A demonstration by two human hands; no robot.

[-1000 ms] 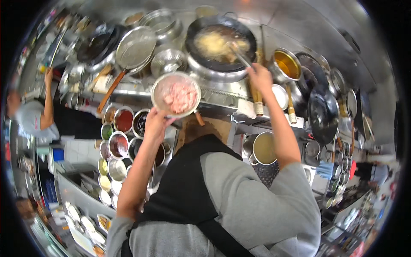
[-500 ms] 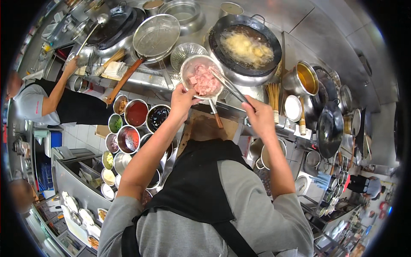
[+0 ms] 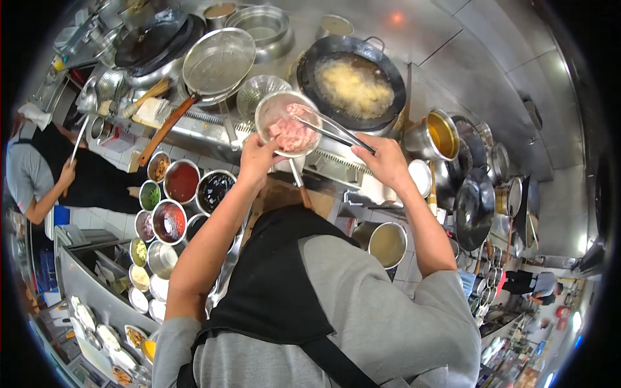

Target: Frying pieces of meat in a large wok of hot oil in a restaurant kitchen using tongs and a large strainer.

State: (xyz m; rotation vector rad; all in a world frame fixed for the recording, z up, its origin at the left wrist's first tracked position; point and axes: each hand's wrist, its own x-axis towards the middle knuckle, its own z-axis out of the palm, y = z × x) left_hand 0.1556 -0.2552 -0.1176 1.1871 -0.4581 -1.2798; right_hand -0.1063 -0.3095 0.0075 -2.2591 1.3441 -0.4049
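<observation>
My left hand grips the near rim of a small metal bowl filled with pink raw meat pieces, held up over the stove's front edge. My right hand holds long metal tongs whose tips reach into the meat. Just beyond the bowl sits a large black wok of bubbling oil with pale yellow food frying.
Round pots of sauces and seasonings stand in rows at lower left. A wire skimmer with a wooden handle and a colander lie left of the wok. A pot of oil stands right. Another person works at far left.
My right hand drew the tongs back from the wok to the meat bowl. The bowl rose closer to the wok. The person at left lowered an arm, holding a ladle.
</observation>
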